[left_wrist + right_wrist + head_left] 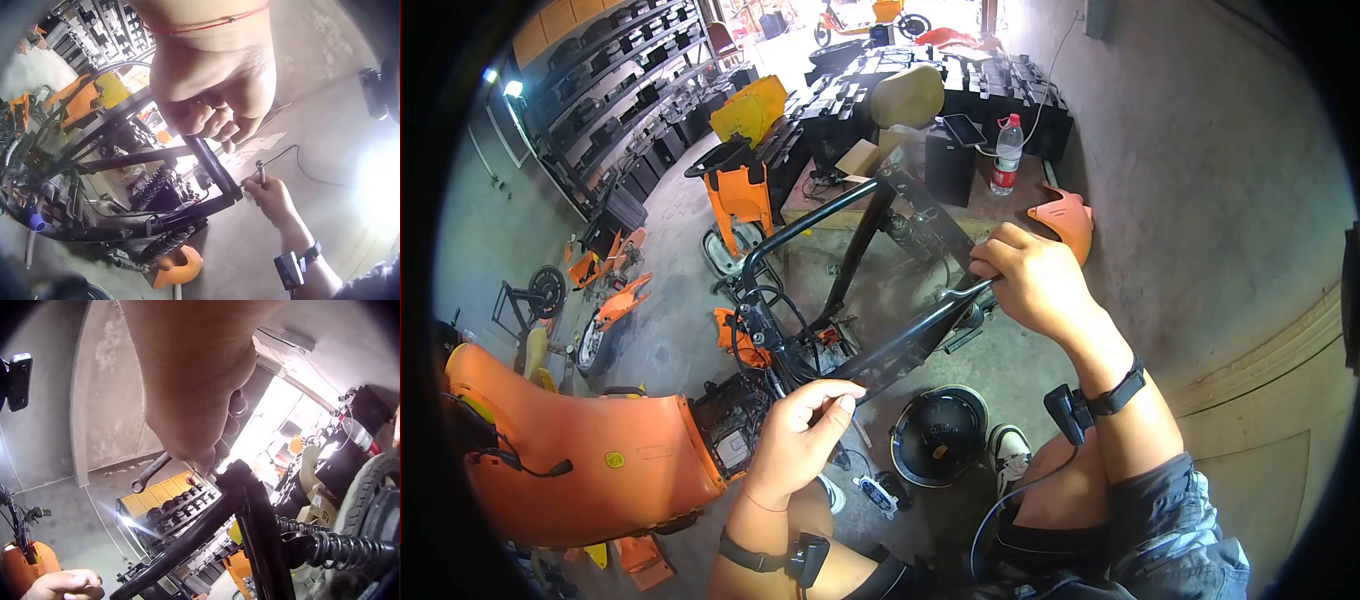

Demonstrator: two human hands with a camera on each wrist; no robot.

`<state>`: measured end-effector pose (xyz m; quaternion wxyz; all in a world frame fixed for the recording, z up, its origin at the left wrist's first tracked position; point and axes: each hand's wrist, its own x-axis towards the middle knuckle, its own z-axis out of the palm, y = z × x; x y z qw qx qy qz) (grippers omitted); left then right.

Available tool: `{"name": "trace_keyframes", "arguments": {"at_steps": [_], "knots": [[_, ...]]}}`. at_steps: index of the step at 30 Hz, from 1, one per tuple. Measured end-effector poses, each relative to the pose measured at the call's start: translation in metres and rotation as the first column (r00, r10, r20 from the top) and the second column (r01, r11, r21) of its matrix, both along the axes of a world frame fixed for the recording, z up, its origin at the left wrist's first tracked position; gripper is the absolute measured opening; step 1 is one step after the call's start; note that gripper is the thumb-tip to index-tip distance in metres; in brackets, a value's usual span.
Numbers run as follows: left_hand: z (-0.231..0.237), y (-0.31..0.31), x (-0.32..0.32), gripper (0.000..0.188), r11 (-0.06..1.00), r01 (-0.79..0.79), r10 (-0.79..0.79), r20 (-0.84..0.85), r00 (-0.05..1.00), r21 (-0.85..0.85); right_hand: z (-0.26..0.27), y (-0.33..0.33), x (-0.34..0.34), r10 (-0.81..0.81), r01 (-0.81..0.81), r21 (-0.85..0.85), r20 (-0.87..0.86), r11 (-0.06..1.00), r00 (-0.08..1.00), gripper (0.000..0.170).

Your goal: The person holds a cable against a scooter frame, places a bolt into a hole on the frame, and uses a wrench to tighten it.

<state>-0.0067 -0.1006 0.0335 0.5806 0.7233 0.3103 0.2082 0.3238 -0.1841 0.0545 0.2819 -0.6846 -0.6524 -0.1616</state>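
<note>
My right hand [1040, 285] grips a wrench [152, 472] at the near right corner of a black scooter frame [915, 328]. The wrench's ring end sticks out of the fist in the right wrist view, and the hand sits right over the tube's end [236, 474]. My left hand [805, 435] is beside the frame's lower tube, fingers curled in and thumb against the index finger. Nothing shows between those fingers in the left wrist view, where the left hand [212, 94] overlaps the frame. Coil springs [350, 550] sit beneath the frame's rear end.
An orange scooter body panel [590, 450] fills the left. On the floor lie a black helmet [940, 435] and a small display unit [878, 495]. Behind the frame are a water bottle [1006, 155], a phone [964, 130] and black battery boxes [950, 170]. A wall [1200, 200] bounds the right.
</note>
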Motion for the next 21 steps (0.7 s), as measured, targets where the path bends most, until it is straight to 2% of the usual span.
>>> {"name": "trace_keyframes", "arguments": {"at_steps": [9, 11, 21], "knots": [[-0.0007, 0.0001, 0.0006, 0.020, 1.000, 0.008, -0.008, 0.002, 1.000, -0.004, -0.0007, 0.0002, 0.0022, 0.036, -0.037, -0.022, -0.046, 0.999, 0.998, 0.018], [-0.0010, 0.0004, 0.0006, 0.020, 1.000, 0.012, -0.012, 0.005, 1.000, -0.003, 0.0024, -0.0006, 0.0004, 0.017, -0.018, -0.027, -0.034, 0.999, 0.999, 0.014], [-0.0020, 0.0001, 0.0012, 0.020, 1.000, 0.013, -0.013, -0.014, 1.000, 0.004, 0.0039, 0.0007, -0.0009, -0.066, 0.065, -0.022, -0.039, 0.998, 0.997, 0.018]]}}
